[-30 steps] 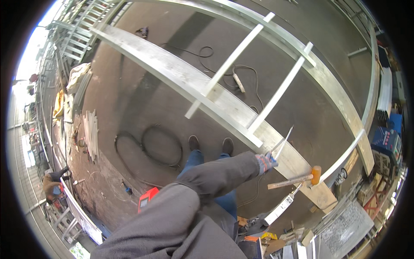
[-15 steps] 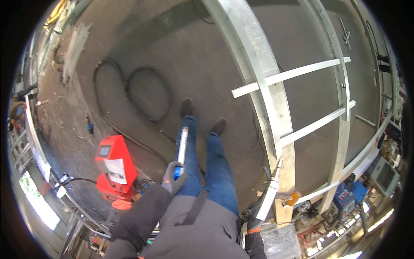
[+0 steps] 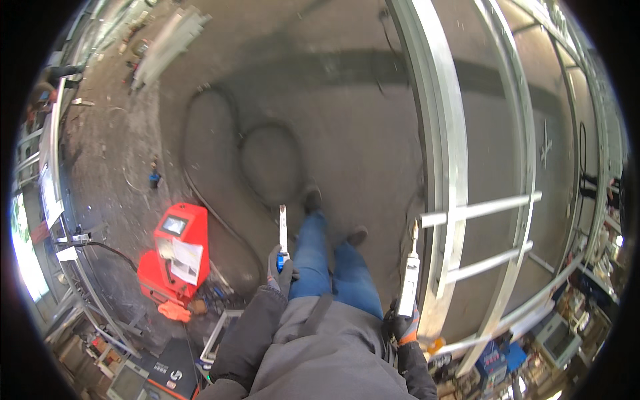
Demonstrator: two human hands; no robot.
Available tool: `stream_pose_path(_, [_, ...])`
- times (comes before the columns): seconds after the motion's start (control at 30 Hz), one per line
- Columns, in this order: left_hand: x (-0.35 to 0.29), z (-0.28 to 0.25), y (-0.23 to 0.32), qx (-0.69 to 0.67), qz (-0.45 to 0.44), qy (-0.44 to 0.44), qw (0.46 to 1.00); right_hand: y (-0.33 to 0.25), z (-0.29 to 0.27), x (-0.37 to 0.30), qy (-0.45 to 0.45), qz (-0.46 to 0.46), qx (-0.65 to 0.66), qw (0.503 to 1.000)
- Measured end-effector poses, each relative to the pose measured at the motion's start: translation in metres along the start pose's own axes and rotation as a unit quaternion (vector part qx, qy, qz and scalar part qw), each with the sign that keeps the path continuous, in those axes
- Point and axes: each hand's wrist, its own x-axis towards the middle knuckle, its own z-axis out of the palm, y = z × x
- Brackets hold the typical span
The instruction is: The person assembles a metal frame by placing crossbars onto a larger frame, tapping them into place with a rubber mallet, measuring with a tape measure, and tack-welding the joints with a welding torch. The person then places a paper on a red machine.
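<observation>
My left hand (image 3: 281, 272), in a dark glove, is closed around the blue end of a narrow white strip (image 3: 283, 232). The strip points away from me beside my left leg; its exact kind is unclear. On my right, my gloved right hand (image 3: 404, 325) grips a white handheld welding torch (image 3: 410, 283) with a slim metallic nozzle. The nozzle points forward, close to the near end of a metal crossbar (image 3: 483, 209) on a ladder-like frame of pale metal tubes (image 3: 455, 143).
A red machine (image 3: 179, 250) with a small screen and papers stands at left, an orange glove (image 3: 174, 311) beside it. Black cable (image 3: 183, 147) loops over the floor. Pale metal strips (image 3: 170, 47) lie at far left. Blue equipment (image 3: 492, 363) and clutter fill the lower right.
My view has shifted, and the metal frame appears turned. The torch now points more straight ahead, nearer the crossbar end. Both hands keep hold of what they carry.
</observation>
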Motion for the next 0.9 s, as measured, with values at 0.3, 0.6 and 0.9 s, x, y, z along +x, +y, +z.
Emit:
stream_pose_path(0.3, [0.119,-0.061,0.074,0.101,-0.024,0.058,0.993,-0.18,0.058,0.095,-0.027,-0.191,-0.091,0.977])
stream_pose_path(0.6, [0.276,-0.085,0.187,0.397,-0.054,-0.097,0.911,-0.352,0.102,0.27,-0.027,-0.117,-0.059,0.991])
stream_pose_path(0.9, [0.485,0.08,0.459,-0.06,0.035,-0.026,0.997,-0.584,0.087,0.429,-0.051,-0.02,0.197,0.979])
